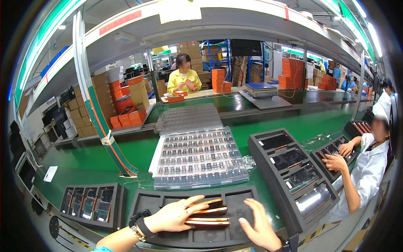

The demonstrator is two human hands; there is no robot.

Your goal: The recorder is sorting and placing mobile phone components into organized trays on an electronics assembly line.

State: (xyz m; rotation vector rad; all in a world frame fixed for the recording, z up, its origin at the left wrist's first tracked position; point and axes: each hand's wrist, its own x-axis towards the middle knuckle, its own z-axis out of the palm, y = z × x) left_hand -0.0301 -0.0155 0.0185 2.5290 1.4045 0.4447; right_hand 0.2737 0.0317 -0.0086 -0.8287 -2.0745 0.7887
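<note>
A black foam tray (pixel 239 196) with compartments lies in front of me. Several thin smartphones (pixel 212 215) with orange edges stand side by side on edge over its middle. My left hand (pixel 178 215) is closed around their left ends, its fingers over and between them. The phones' far faces are hidden. Just right of them, my right hand (pixel 261 227) hovers over the tray's right part, open, with fingers apart and nothing in it. Beyond the tray rests a clear plastic tray (pixel 197 182) with rows of small dark parts.
A foam tray of phones (pixel 119 206) sits at the left; stacked foam trays (pixel 289 201) with phones stand at the right. A co-worker (pixel 369 159) handles phones there. A green-and-orange post (pixel 103 122) rises from the green bench (pixel 63 168). Another person (pixel 183 77) works across.
</note>
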